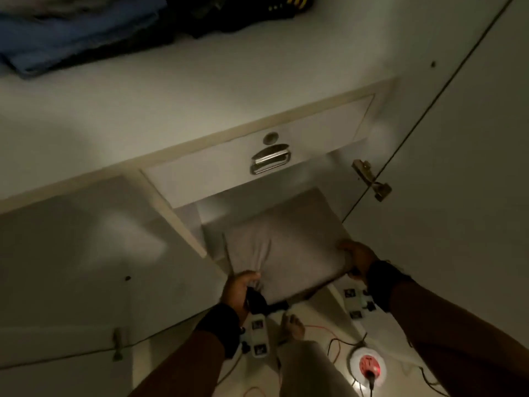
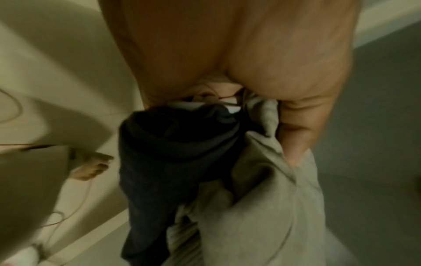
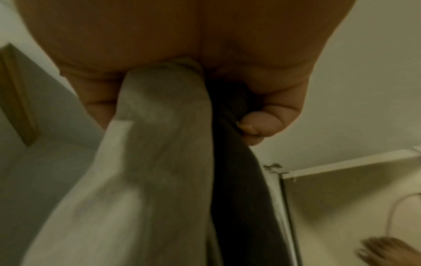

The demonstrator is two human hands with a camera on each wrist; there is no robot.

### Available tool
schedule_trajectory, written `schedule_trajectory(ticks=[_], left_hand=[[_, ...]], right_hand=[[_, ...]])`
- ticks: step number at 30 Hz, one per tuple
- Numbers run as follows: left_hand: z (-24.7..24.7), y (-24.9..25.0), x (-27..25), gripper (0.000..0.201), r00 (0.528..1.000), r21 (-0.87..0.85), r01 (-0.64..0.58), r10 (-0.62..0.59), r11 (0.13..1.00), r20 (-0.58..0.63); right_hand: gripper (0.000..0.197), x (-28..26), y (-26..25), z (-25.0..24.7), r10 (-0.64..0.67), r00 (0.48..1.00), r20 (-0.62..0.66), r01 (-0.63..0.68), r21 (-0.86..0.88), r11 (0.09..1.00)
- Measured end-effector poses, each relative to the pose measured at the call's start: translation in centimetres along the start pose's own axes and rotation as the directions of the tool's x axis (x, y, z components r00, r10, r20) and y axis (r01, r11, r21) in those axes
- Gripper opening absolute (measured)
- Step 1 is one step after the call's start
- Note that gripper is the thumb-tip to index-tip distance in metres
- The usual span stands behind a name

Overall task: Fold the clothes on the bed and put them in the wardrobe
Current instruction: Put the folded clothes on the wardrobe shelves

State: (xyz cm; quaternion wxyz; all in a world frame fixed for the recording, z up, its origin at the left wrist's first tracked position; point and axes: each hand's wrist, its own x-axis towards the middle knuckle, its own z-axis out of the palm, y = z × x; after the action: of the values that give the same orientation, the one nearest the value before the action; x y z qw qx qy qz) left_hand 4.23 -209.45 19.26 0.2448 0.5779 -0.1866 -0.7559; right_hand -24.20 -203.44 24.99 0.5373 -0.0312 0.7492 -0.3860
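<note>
Item: folded stack, grey garment (image 1: 282,253) over a dark garment (image 2: 173,144), half inside the wardrobe's lower compartment (image 1: 217,207).

Grip: my left hand (image 1: 239,287) and right hand (image 1: 357,259) each pinch a near corner, fingers curled round the cloth.

Progress, judged: folding done; stack not yet released.

Clearance: drawer (image 1: 257,159) close above; open door (image 1: 94,253) beside my left grip; hinge (image 1: 370,179) past my right.

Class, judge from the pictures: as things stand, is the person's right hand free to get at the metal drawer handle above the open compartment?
Probably not at once: the right hand grips the folded grey garment, as does the left hand. The drawer handle itself looks unobstructed.
</note>
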Motion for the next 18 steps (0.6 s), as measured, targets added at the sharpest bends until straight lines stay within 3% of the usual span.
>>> schedule_trajectory(ticks=[3,4,7,11,14,16,18], left_hand=[[2.1,4.0,7.6,0.02,0.992,-0.062,-0.125,0.123,0.99,-0.043],[2.1,5.1,10.1,0.021,0.984,-0.057,-0.165,0.161,0.985,-0.079],[2.2,7.9,16.4,0.049,0.959,-0.068,-0.237,0.222,0.969,-0.173],[1.7,8.4,21.6,0.032,0.941,0.001,-0.277,0.271,0.961,-0.204],[1.0,8.0,23.2,0.055,0.907,0.185,-0.363,0.392,0.913,-0.157],[1.4,8.0,22.4,0.077,0.861,0.261,-0.394,0.453,0.881,-0.231],[1.8,7.7,20.2,0.091,0.795,0.364,-0.404,0.519,0.839,-0.313]], right_hand=[[0.009,7.7,-5.0,2.4,-0.105,0.994,0.038,0.106,-0.014,0.994],[0.012,10.2,-6.2,3.3,-0.145,0.988,0.059,0.146,-0.019,0.989],[0.01,16.5,-9.1,6.5,-0.25,0.963,0.102,0.258,-0.067,0.964],[0.04,23.6,-9.7,9.4,-0.235,0.961,0.144,0.26,-0.197,0.945],[0.057,26.3,-7.7,9.4,-0.244,0.957,0.155,0.284,-0.345,0.895],[0.075,26.1,-6.5,9.0,-0.231,0.963,0.137,0.265,-0.342,0.902],[0.08,23.9,-5.4,8.3,-0.208,0.974,0.085,0.225,-0.304,0.926]])
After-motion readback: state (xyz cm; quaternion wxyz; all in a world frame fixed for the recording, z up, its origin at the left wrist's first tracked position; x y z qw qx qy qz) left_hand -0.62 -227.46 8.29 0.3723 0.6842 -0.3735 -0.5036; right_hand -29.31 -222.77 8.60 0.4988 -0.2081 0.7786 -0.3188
